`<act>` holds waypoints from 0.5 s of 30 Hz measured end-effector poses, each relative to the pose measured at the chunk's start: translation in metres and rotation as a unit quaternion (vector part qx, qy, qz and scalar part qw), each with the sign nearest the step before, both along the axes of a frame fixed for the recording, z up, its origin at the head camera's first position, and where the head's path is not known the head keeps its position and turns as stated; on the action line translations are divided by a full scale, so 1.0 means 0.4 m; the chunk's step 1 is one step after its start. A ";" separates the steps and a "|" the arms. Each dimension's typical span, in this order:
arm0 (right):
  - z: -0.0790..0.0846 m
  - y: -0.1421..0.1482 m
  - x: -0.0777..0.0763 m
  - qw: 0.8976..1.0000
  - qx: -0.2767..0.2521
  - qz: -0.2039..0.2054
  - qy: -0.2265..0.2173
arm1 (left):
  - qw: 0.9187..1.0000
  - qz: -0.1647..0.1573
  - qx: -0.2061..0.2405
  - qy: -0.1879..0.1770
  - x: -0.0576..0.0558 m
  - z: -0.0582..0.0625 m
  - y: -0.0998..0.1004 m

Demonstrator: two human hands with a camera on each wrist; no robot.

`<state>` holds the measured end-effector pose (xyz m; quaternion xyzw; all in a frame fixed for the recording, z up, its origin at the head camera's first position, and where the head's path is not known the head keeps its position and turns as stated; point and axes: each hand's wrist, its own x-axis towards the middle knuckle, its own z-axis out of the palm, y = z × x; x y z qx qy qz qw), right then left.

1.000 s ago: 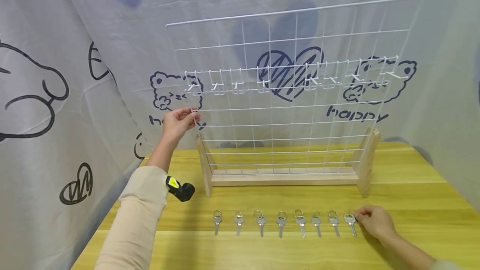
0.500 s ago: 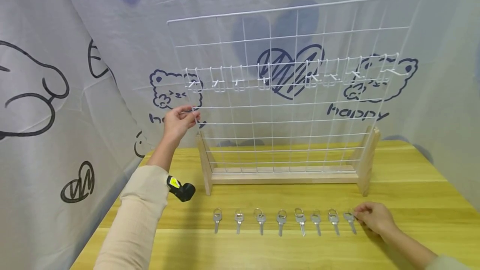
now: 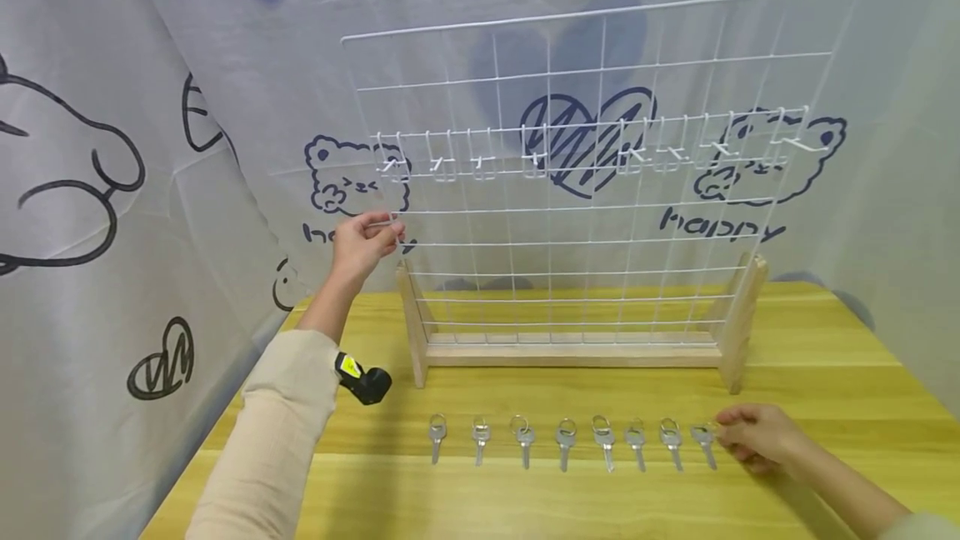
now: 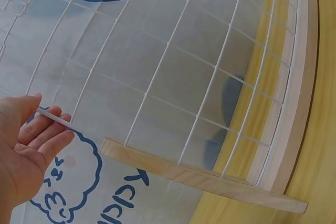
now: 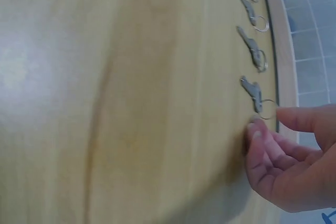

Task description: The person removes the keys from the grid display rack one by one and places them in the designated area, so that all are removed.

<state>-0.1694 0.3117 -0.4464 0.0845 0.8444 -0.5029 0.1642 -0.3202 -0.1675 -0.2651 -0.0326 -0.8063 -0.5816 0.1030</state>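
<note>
My left hand (image 3: 362, 250) pinches the left edge wire of a white wire grid panel (image 3: 551, 208) between thumb and fingers; the left wrist view shows this edge (image 4: 55, 116) up close. At the table's right side, my right hand (image 3: 761, 438) holds the ring of the rightmost key (image 3: 703, 437). In the right wrist view its thumb and a fingertip (image 5: 256, 128) touch that ring (image 5: 268, 109) from two sides, and the key looks tilted. Several silver keys with rings, such as this one (image 3: 565, 440), lie in a row to its left.
The panel stands in a wooden base (image 3: 570, 357) on the yellow wooden table (image 3: 570, 502). Several white hooks (image 3: 535, 158) hang along one upper wire. A printed cloth (image 3: 225, 7) hangs behind and at the sides. A black device (image 3: 365, 382) sits on the left wrist.
The rightmost key has gone from lying flat and bright to looking tilted and darker at my right fingertips. My left hand stays on the panel. The head view has shifted slightly.
</note>
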 end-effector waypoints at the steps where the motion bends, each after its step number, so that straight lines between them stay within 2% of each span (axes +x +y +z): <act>1: 0.005 0.003 0.001 1.000 0.001 0.010 -0.006 | 1.000 0.000 -0.003 0.000 0.001 -0.001 0.000; 3: 0.018 0.009 0.000 1.000 0.014 0.024 -0.014 | 1.000 -0.002 -0.007 0.000 0.005 -0.003 -0.002; 7: 0.057 0.029 -0.007 0.997 0.055 0.055 0.012 | 1.000 -0.012 -0.008 -0.004 0.012 -0.012 -0.009; 11: 0.103 0.048 -0.018 0.992 0.084 0.059 0.079 | 1.000 -0.017 -0.007 -0.005 0.021 -0.026 -0.021; 15: 0.141 0.056 -0.028 0.978 0.114 0.026 0.172 | 1.000 -0.015 -0.011 -0.007 0.032 -0.044 -0.035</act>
